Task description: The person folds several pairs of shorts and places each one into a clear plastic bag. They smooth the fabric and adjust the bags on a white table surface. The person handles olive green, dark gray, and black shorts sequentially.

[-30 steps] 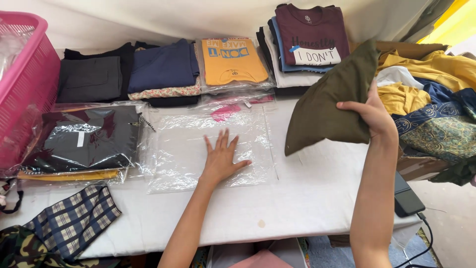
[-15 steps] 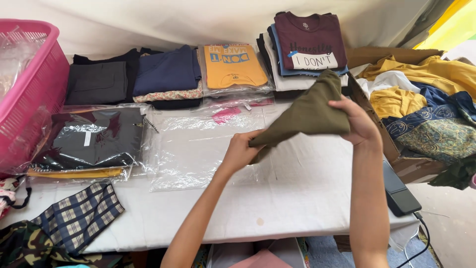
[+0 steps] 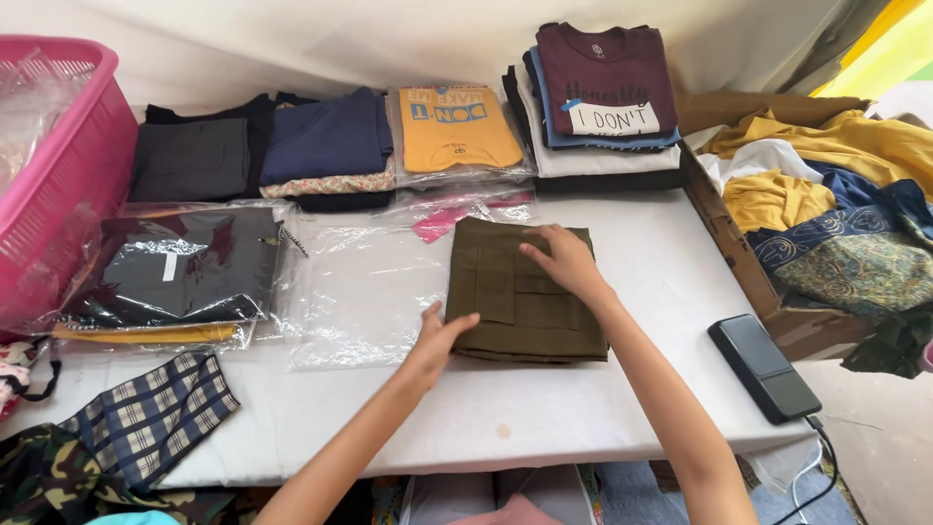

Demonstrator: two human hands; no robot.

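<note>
Two bare forearms, no sleeves, no rings, slender hands

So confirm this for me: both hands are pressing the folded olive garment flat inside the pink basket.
Not quite. Both the left hand and right hand are on the folded olive garment, but the head view shows it lying on the white table, partly over a clear plastic bag. The pink basket sits far left.
</note>
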